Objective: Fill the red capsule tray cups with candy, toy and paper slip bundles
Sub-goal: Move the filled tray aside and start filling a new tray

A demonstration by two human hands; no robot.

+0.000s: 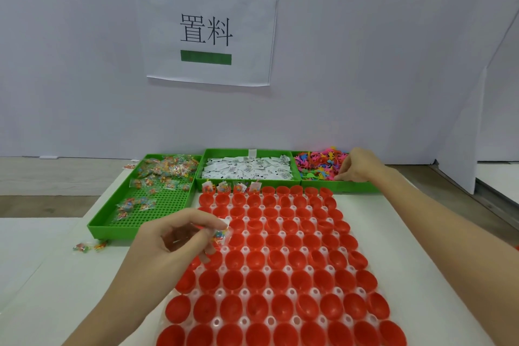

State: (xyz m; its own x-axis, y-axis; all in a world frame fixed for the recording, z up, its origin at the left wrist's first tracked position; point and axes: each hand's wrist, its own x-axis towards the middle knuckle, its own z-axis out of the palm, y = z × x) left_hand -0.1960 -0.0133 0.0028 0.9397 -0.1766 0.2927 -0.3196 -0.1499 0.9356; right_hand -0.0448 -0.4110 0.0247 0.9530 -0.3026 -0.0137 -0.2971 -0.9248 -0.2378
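The red capsule tray [280, 270] lies flat on the white table [42, 275], running from the near edge away toward three green bins. Its red cups [276, 258] sit in rows in a clear holder, and nearly all of them show bare red insides. Four cups at the left end of the far row hold filled bundles [231, 187], with clear candy wrap and white paper sticking up out of them.

The left hand [179, 236] hovers over the tray's left side, its thumb and fingers curled and pinching a small clear candy packet [220, 234] with coloured bits inside, held just above the cups. The right hand [358, 166] reaches into the far right bin, the toy bin [323, 163], its fingers bent down among the heap of pink, orange, green and blue toy figures; whether it has one pinched cannot be told.

The middle bin, the slip bin [247, 168], is heaped with white printed paper slips. The candy bin [146, 196], on the left, has a perforated floor and holds loose candy packets, thickest at its far end. Two stray packets [88, 246] lie on the table just in front of that bin's near left corner.

Behind the bins stands a pale wall with a paper sign [206, 31] bearing two large black characters and green strips
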